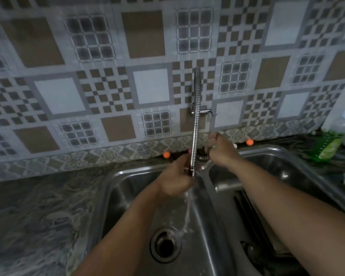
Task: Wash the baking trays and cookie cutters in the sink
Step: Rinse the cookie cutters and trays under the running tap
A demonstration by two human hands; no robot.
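The left hand (175, 176) grips the tap (195, 120) spout over the left sink (116, 196), the right hand (221, 152) holds something small I cannot identify, trays (253, 226) wait rightward: an over-bent spout could spray the counter (38, 206).

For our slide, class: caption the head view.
Left hand under running water from the flexible faucet; right hand reaches behind it above the double sink.

Faucet hose (195, 120) hangs mid-sink, left basin (127, 196) open (drain (165, 245) uncovered)
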